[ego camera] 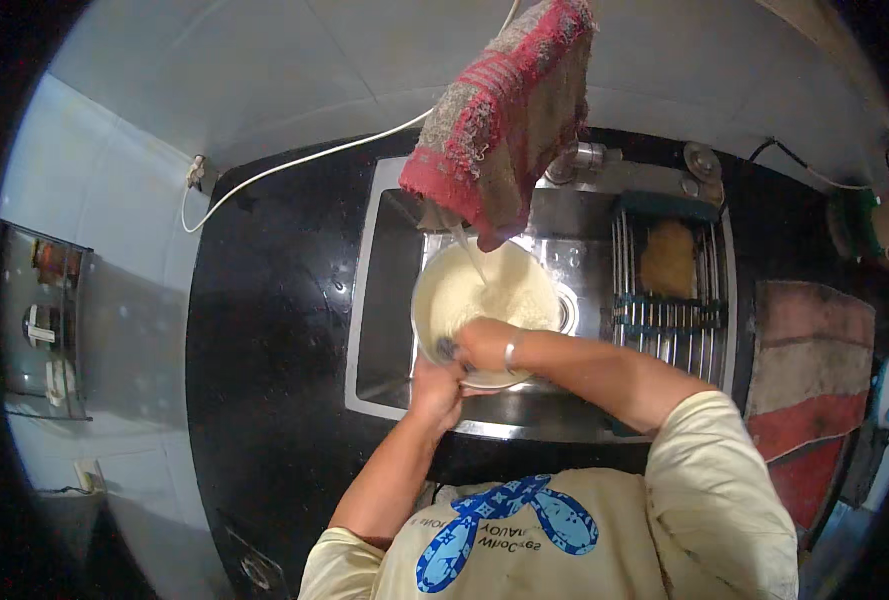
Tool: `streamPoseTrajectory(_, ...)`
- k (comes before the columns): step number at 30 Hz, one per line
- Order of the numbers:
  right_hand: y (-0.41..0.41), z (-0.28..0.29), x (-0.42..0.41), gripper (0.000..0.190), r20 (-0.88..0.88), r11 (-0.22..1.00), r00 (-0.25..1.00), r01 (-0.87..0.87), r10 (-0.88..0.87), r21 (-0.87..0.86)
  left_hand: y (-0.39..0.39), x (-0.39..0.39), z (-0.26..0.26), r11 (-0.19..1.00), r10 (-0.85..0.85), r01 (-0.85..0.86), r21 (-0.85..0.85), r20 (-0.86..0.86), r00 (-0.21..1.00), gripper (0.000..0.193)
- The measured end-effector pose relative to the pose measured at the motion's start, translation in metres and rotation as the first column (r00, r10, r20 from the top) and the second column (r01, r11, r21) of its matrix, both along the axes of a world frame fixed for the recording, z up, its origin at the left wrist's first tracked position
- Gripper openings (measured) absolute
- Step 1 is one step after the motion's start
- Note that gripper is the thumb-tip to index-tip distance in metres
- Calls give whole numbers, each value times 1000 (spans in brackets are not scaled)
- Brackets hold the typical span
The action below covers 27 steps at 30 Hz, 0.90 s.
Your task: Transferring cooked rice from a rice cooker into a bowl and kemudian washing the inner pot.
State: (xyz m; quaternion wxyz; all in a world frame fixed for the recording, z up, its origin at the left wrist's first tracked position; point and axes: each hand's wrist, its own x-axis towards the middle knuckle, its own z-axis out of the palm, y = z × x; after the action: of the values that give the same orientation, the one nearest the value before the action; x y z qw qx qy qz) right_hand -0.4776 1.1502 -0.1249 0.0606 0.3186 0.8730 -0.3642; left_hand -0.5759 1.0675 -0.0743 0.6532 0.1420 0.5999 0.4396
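Note:
A round, pale cream bowl (444, 277) is tilted over the steel sink (388, 300), with cloudy or grainy pale contents inside. At its near-left rim, my left hand (435, 390) holds it. My right hand (485, 345) reaches into the bowl, fingers curled low and partly hidden. Beside those fingers is a small dark grey item (445, 347); whether I grip it is unclear. A thin stream of water (470, 251) falls into the bowl from beneath a red-and-grey cloth (504, 112), which covers most of the tap.
Across the sink's right side lies a metal-bar rack (669, 352) bearing a brown pad (667, 259). Black countertop (264, 322) surrounds the sink. A red-and-beige cloth (808, 360) rests at right. A white cable (302, 157) runs along the back, and a wall shelf (46, 322) holds jars.

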Motion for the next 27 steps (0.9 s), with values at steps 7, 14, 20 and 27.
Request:
streamPoseTrajectory(7, 33, 25, 69, 17, 247, 922, 958, 41, -146, 386, -26, 4, -24, 993, -38, 74, 91, -344, 938, 68)
streamPoseTrajectory(14, 8, 38, 90, 27, 17, 953, 981, 181, -191, 243, -19, 4, -5, 998, 16, -7, 69, -142, 990, 68)
streamPoseTrajectory(20, -13, -21, 70, 16, 137, 967, 976, -191, 169, 166, -16, 13, 2, 1000, 13, -13, 19, -11, 1000, 67)
streamPoseTrajectory(27, -30, 7, 55, 13, 96, 985, 983, -162, 155, 66, -16, 15, 10, 1000, -7, 6, -16, -72, 997, 61)
